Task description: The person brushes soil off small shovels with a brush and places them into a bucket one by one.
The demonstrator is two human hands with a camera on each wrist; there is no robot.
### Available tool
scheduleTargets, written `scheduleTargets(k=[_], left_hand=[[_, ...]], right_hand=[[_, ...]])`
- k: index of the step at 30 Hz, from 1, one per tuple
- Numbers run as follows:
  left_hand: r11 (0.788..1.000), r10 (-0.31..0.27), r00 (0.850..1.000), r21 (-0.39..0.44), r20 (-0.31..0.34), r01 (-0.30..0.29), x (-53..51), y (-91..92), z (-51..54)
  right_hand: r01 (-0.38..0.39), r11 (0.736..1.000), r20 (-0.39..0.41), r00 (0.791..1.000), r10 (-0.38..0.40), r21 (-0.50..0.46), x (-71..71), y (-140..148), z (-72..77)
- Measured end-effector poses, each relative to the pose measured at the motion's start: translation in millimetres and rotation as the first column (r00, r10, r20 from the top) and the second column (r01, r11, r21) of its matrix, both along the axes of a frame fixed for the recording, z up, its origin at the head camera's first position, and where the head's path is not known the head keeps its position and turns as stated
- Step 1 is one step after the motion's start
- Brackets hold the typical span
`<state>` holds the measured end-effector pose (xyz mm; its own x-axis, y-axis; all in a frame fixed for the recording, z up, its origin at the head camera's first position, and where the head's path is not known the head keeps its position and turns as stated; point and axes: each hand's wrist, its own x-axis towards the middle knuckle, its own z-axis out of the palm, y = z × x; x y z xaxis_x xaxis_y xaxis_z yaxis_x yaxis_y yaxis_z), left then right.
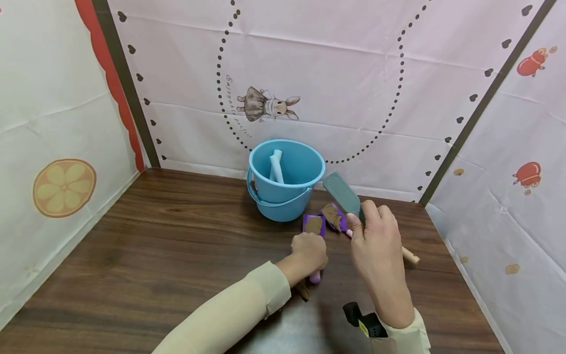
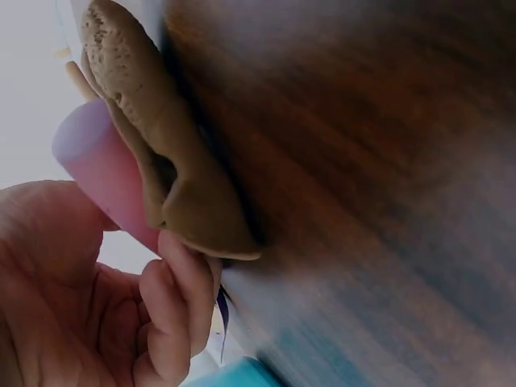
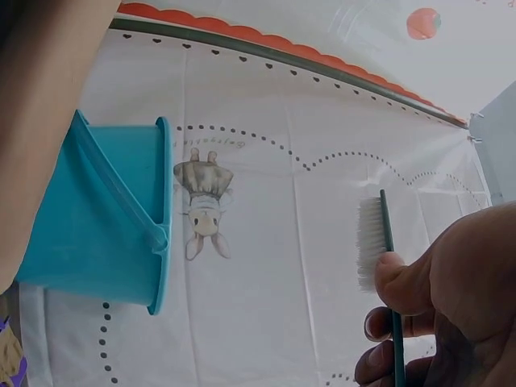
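Observation:
My left hand grips the pink-purple handle of a small purple shovel, which has brown clay-like stuff on its blade. Close under that hand lies a brown clay-like lump. Held up in my right hand is a teal brush; its white bristles show in the right wrist view. A second purple shovel, also smeared with brown, lies on the table beyond the right hand, its handle partly hidden.
A light blue bucket stands near the back wall, with pale blue handle-like pieces inside. A light wooden handle pokes out right of the right hand. Printed cloth walls enclose the brown wooden table.

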<state>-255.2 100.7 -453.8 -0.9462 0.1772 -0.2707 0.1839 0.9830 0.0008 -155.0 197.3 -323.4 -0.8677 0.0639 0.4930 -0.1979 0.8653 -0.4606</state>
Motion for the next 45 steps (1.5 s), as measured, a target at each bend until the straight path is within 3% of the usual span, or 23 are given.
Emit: scheduleTargets(k=[5,9,16,20,22,24,25,27,30,31,33,35,40,45], left_hand=[[1.000,0.008,1.000,-0.003,0.023,-0.008,2.1,-4.5,4.2],[1.000,-0.007,1.000,-0.014,-0.001,0.007,5.1,-10.7,6.6],[0.999,-0.052,0.991,-0.011,-0.122,0.051,15.4,-33.9,11.1],[0.995,-0.088,0.960,0.031,-0.267,0.100,30.7,-58.2,18.9],[0.989,-0.121,0.927,0.040,-0.355,0.144,39.3,-70.6,25.6],[0.981,-0.151,0.882,0.043,-0.446,0.189,47.6,-82.8,33.4],[0.975,-0.167,0.851,0.043,-0.498,0.217,50.8,-89.1,36.5],[0.961,-0.183,0.777,0.057,-0.602,0.271,56.3,-102.7,42.5],[0.932,-0.203,0.642,0.054,-0.739,0.358,61.2,-124.4,48.8],[0.923,-0.210,0.605,0.048,-0.768,0.381,62.0,-131.3,51.1],[0.911,-0.217,0.551,0.036,-0.806,0.411,62.9,-142.9,56.1],[0.908,-0.217,0.521,0.026,-0.826,0.419,63.0,-152.1,60.6],[0.936,-0.140,0.495,0.049,-0.858,0.349,62.3,-163.7,65.0],[0.952,-0.045,0.444,0.096,-0.895,0.289,61.3,-166.1,65.6]], right_hand=[[0.005,1.000,-0.006,1.000,-0.005,-0.003,-2.0,-0.8,1.4],[0.010,1.000,-0.009,1.000,-0.010,-0.008,-3.4,-1.1,1.4],[0.012,1.000,-0.022,1.000,-0.012,-0.002,-6.0,-3.1,1.0],[-0.003,1.000,-0.026,1.000,0.003,0.016,-8.9,-5.6,1.8],[-0.012,1.000,-0.022,1.000,0.013,0.025,-10.2,-6.6,2.1],[-0.020,0.999,-0.018,1.000,0.020,0.038,-11.3,-7.0,1.7],[-0.024,0.999,-0.013,1.000,0.025,0.043,-11.6,-7.2,1.4],[-0.032,0.998,-0.008,0.999,0.033,0.049,-12.3,-8.0,0.4],[-0.048,0.997,0.003,0.999,0.048,0.058,-13.3,-10.3,-1.7],[-0.053,0.997,0.005,0.999,0.052,0.060,-13.4,-11.2,-2.4],[-0.058,0.996,0.003,0.998,0.058,0.071,-13.4,-12.8,-3.9],[-0.058,0.995,-0.002,0.998,0.059,0.081,-13.1,-14.1,-5.5],[-0.053,0.994,-0.008,0.999,0.054,0.091,-11.4,-16.3,-9.3],[-0.054,0.994,0.020,0.998,0.052,0.094,-9.6,-19.0,-13.1]])
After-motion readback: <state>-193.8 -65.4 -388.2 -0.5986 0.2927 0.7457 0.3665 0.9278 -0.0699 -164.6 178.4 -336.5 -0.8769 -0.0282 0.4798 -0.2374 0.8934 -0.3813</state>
